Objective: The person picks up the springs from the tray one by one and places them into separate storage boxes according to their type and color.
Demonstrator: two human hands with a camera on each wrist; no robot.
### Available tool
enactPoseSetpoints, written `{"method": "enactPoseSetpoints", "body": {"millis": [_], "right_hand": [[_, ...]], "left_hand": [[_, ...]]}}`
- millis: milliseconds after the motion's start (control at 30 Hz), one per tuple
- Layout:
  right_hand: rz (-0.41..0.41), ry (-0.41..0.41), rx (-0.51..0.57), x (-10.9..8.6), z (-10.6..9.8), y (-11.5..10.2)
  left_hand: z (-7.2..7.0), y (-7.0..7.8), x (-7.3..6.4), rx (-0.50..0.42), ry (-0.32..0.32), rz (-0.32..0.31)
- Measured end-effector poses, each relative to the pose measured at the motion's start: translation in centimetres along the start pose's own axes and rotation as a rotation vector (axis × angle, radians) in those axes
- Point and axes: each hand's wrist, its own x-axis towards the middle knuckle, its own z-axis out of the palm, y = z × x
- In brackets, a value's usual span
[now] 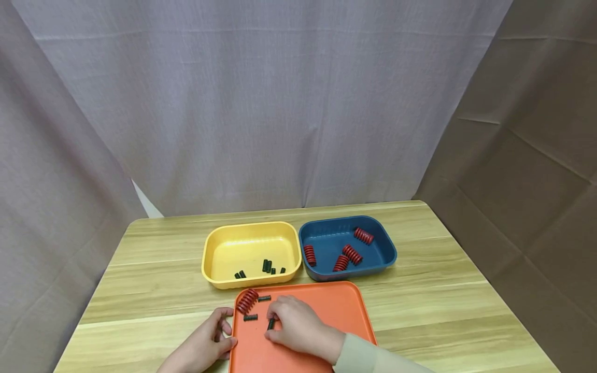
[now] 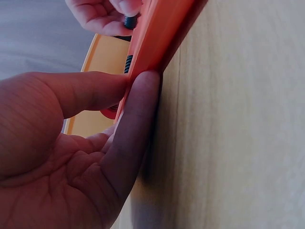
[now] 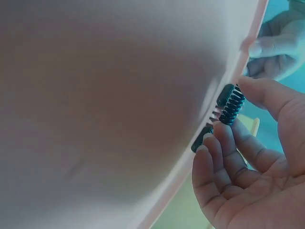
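Observation:
My right hand [image 1: 298,326] pinches a small black spring [image 3: 232,106] between thumb and fingers, over the orange tray [image 1: 322,300]. At the tray's left edge, my left hand [image 1: 207,339] grips the rim, thumb on one side and a finger along the other in the left wrist view. Two more black springs, one near the top [image 1: 264,298] and one lower [image 1: 250,317], lie on the tray's left part. Beside them, in the upper left corner, is a thicker red spring [image 1: 247,301].
Behind the tray stands a yellow bin [image 1: 252,229] with several black springs [image 1: 267,266]. Touching or nearly touching its right side is a dark blue bin [image 1: 347,221] with several red springs [image 1: 352,254]. All rest on a wooden table [image 1: 443,290] before grey curtains.

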Motion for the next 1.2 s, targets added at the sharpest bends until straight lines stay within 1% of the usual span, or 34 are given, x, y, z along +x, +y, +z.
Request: {"method": "enactPoseSetpoints", "body": {"millis": [267, 367, 533, 667, 867, 1033, 1200], "right_hand": [[-0.008, 0.105, 0.027, 0.5, -1.2, 0.1], [-0.012, 0.166, 0.043, 0.8, -1.5, 0.1], [-0.013, 0.280, 0.104, 1.4, -1.6, 0.1], [0.006, 0.344, 0.160, 2.1, -1.5, 0.1], [0.022, 0.416, 0.206, 3.3, -1.4, -0.1], [0.018, 0.469, 0.182, 3.8, -1.6, -0.4], [0.027, 0.495, 0.177, 4.6, -1.8, -0.5]], "left_hand": [[0.0, -0.1, 0.0, 0.007, -0.003, 0.002], [0.0, -0.2, 0.1, -0.001, -0.004, 0.005], [0.0, -0.2, 0.0, -0.013, -0.005, 0.004], [-0.1, -0.1, 0.0, -0.007, -0.006, 0.006], [0.0, -0.1, 0.0, -0.007, -0.003, 0.013], [0.0, -0.2, 0.0, -0.004, -0.003, 0.015], [0.0, -0.1, 0.0, -0.009, -0.002, 0.017]]}}
